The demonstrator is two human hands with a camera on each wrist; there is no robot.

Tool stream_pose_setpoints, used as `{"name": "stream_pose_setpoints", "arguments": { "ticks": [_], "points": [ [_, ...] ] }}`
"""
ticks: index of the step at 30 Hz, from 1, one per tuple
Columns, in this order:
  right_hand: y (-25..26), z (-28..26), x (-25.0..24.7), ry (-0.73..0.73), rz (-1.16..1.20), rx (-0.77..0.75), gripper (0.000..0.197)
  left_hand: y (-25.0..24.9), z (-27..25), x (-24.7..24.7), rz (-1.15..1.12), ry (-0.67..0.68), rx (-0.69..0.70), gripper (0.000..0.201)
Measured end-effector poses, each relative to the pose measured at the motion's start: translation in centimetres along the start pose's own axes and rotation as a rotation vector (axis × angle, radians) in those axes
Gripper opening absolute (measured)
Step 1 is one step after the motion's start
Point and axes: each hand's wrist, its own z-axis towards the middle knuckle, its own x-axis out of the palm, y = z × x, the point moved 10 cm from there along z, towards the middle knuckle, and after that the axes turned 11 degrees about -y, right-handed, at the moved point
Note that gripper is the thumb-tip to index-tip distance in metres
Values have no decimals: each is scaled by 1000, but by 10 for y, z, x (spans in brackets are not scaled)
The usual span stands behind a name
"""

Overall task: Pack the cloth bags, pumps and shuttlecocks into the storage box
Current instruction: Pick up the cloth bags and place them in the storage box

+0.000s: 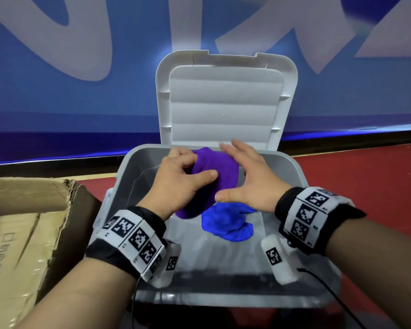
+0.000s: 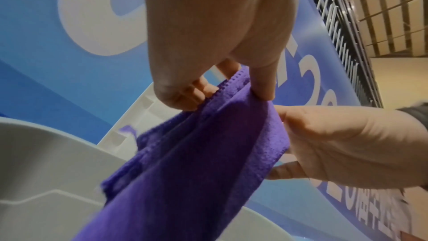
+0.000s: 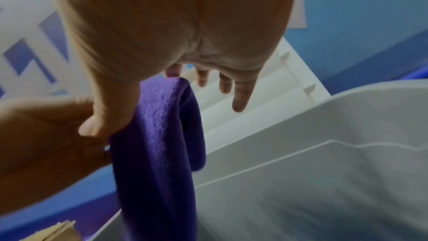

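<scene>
Left hand [image 1: 180,179]: pinching the top edge of the purple cloth bag [image 1: 214,176], which hangs over the storage box [image 1: 292,169].
Right hand [image 1: 249,179]: fingers straight, flat against the bag's side.
Blue cloth bag [image 1: 226,224]: in the box, below the right hand.

Storage box [image 1: 318,193]: centre of the scene, on the floor [image 1: 365,176]. Lid [image 1: 226,103]: upright at the box's far edge, before the wall banner [image 1: 57,91]. Cardboard carton [image 1: 26,222]: just left of the box, near side. Cloth bag, first [image 1: 226,224]: inside the box, on its bottom, centre. Cloth bag, second [image 1: 214,172]: above the first, over the box's far half, hanging down into it. Left hand [image 1: 183,176]: on the second bag's left side, grip at its upper edge. Right hand [image 1: 249,176]: on the same bag's right side, against it. Both forearms reach in over the box's near rim.
</scene>
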Motion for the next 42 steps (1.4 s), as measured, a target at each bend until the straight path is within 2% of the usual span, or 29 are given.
{"name": "stream_pose_setpoints", "arguments": {
  "ticks": [1,3,4,5,8,10,12,14,18,20,22,23,25,27,31,33,35,36,38,40,42],
  "points": [
    [2,-1,4,20,-43,-40,82,-3,0,1,65,4,57,32],
    [4,0,3,-20,12,-22,37,-8,-1,4,73,43,90,35],
    [2,1,1,-43,100,27,25,-9,-3,6,2,71,70,33],
    [-1,3,-1,-70,197,89,22,-9,-5,9,-90,103,31,33],
    [-11,6,-1,-97,578,285,21,-4,-10,12,-269,137,-66,47],
    [-15,0,13,15,728,398,30,3,-11,12,-348,128,-132,51],
    [-18,-13,33,182,733,497,41,6,-11,12,-379,116,-169,52],
    [-16,-22,45,286,728,526,32,10,-11,14,-398,136,-209,52],
    [-21,-16,60,254,831,601,28,37,-13,18,-323,166,-318,50],
    [-33,-10,73,215,801,643,29,62,-11,10,-216,102,-384,52],
    [-50,-6,91,196,694,695,29,90,-9,-1,-1,34,-456,63],
    [-55,-3,102,206,639,707,28,104,-10,-6,90,28,-501,67],
    [-63,5,131,249,533,694,27,128,-9,-11,209,56,-579,60],
    [-70,21,162,286,434,639,34,144,2,-22,341,68,-589,50],
    [-71,46,208,289,298,556,34,155,31,-53,560,-18,-519,62],
    [-78,53,234,264,288,553,35,159,37,-64,642,-49,-502,48],
    [-91,52,262,236,279,561,35,167,36,-68,721,-29,-502,21],
    [-101,51,277,208,288,569,35,172,34,-69,766,-14,-502,16],
    [-127,50,314,178,307,560,36,179,27,-68,821,2,-522,20],
    [-172,58,357,165,315,582,57,179,25,-67,794,-30,-505,19],
    [-204,66,382,180,319,614,80,173,27,-66,707,-87,-467,29]
  ]
}}
